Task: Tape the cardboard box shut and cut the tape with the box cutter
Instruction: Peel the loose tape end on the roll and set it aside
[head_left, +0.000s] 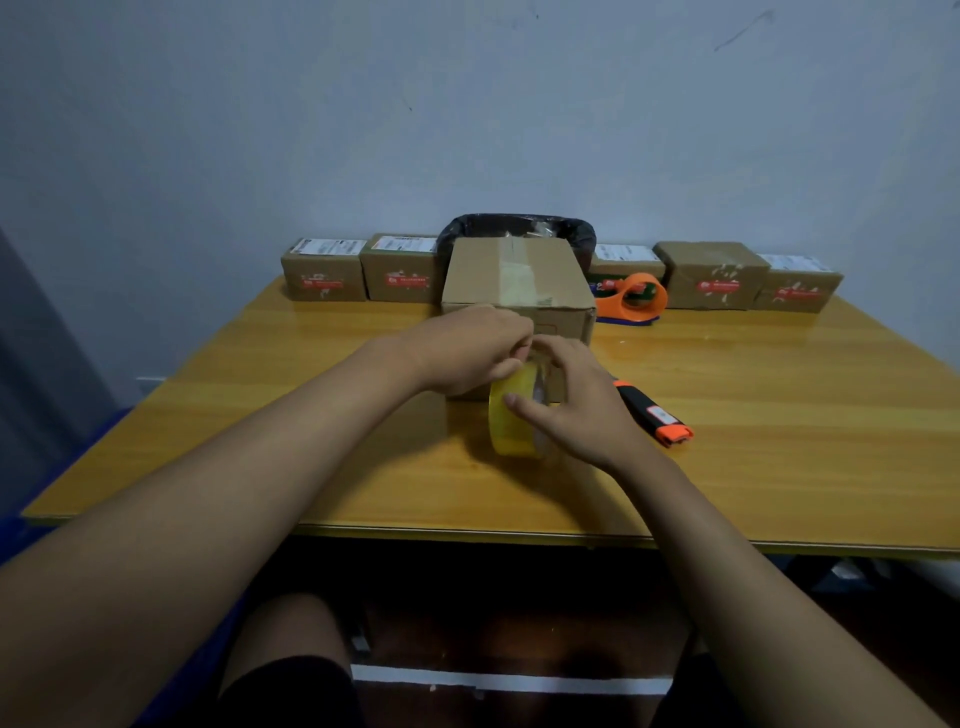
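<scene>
Box: cardboard box (517, 280) sits at your 12 o'clock on the tabletop (779, 415), flaps down, an older tape strip already along the top seam.
Tape roll: clear yellowish tape roll (514, 415) stands on edge just in front of the box, between your hands.
Left hand: your left hand (467, 348) is pinched narrow at the top of the roll, probably on the loose end; the tape end itself is too faint to see.
Right hand: your right hand (571, 400) wraps the roll's right side, steadying it.
Cutter: orange-and-black box cutter (654, 413) lies at your 2 o'clock, untouched.
Handling: roll looks light and stiff; film is thin, sticky and prone to folding on itself, so grip the rim and keep the end taut.
Box feel: probably light and may slide, so press down while taping.
</scene>
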